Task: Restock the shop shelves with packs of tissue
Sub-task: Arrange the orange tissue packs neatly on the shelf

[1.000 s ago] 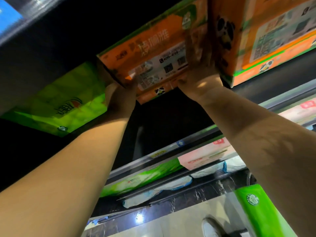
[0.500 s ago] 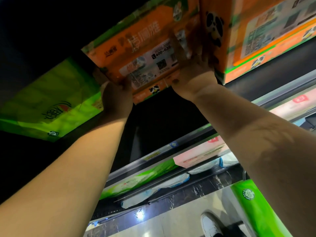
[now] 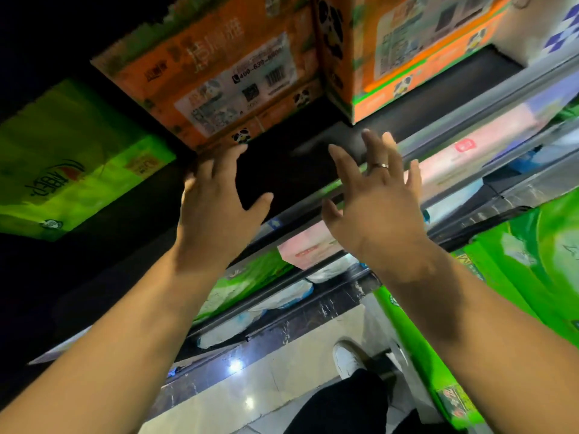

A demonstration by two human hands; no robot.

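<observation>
An orange tissue pack (image 3: 216, 73) with panda prints sits on the dark top shelf (image 3: 407, 120), close beside a second orange pack (image 3: 407, 48) to its right. My left hand (image 3: 216, 202) hangs just below the first pack's front edge, fingers spread, its fingertips at or near that edge. My right hand (image 3: 376, 198), wearing a ring, is raised in front of the shelf lip with fingers spread and holds nothing.
A green pack (image 3: 72, 161) lies on the top shelf at the left. Lower shelves hold pink (image 3: 463, 155), green and white packs. More green packs (image 3: 532, 261) stand at the right. My shoe (image 3: 347, 358) is on the tiled floor below.
Both hands have let go of the orange pack and dropped below it with fingers spread. The pack now rests on the shelf beside the second orange pack.
</observation>
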